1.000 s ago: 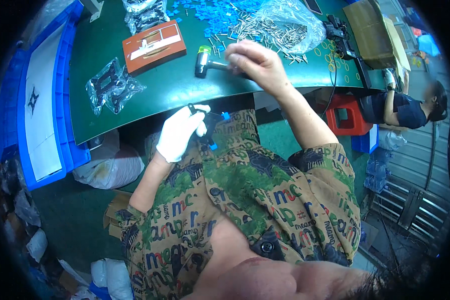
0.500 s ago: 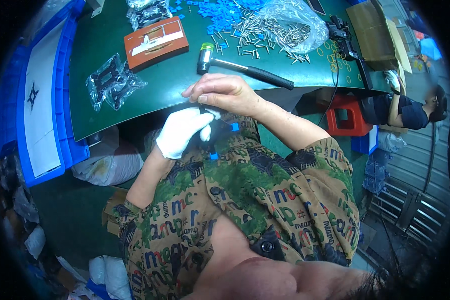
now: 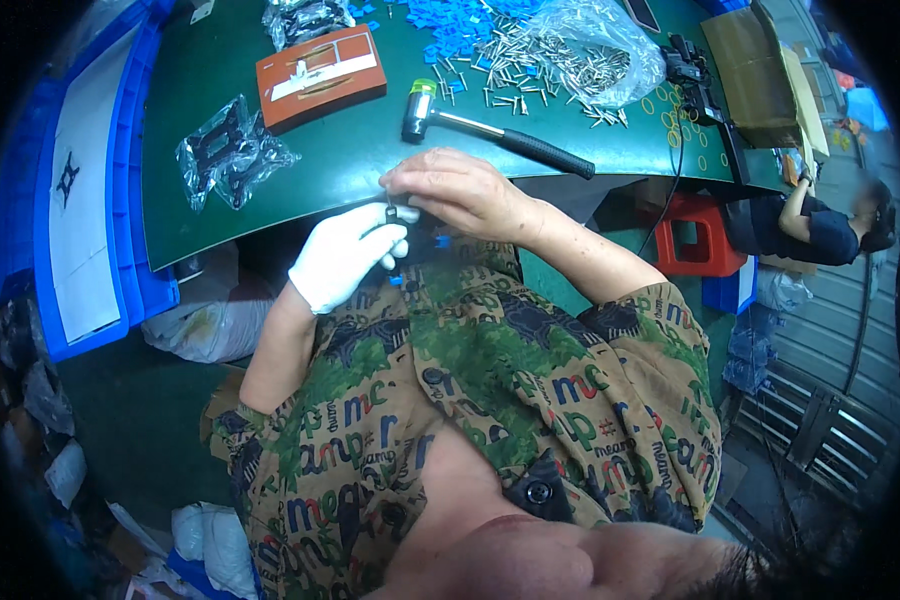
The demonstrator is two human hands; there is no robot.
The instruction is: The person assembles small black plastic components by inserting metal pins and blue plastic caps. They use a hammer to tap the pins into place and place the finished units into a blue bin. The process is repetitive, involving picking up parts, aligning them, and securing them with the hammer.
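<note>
My left hand (image 3: 342, 256), in a white glove, is closed round a black bracket (image 3: 391, 216) just off the table's front edge. Small blue pieces, one (image 3: 395, 281) below the fingers and another (image 3: 443, 241) to their right, appear at the ends of its arms. The glove hides much of the bracket. My right hand (image 3: 460, 192) is bare, its fingertips pinched together over the bracket's upper end. Something thin shows under those fingertips, too small to make out. A hammer (image 3: 500, 136) with a black grip lies on the table just beyond my right hand.
On the green table (image 3: 330, 170) are an orange-brown box (image 3: 322, 80), bagged black brackets (image 3: 232, 155), many screws (image 3: 510, 80), blue pieces (image 3: 450, 25), a clear bag (image 3: 600, 50) and yellow rings (image 3: 675, 120). A blue tray (image 3: 135, 200) stands left. A co-worker (image 3: 810, 225) and a red stool (image 3: 695, 235) are right.
Both hands have shifted slightly left with the bracket, which has turned a little. My right fingertips have moved closer together over its upper end. The co-worker's arm has moved.
</note>
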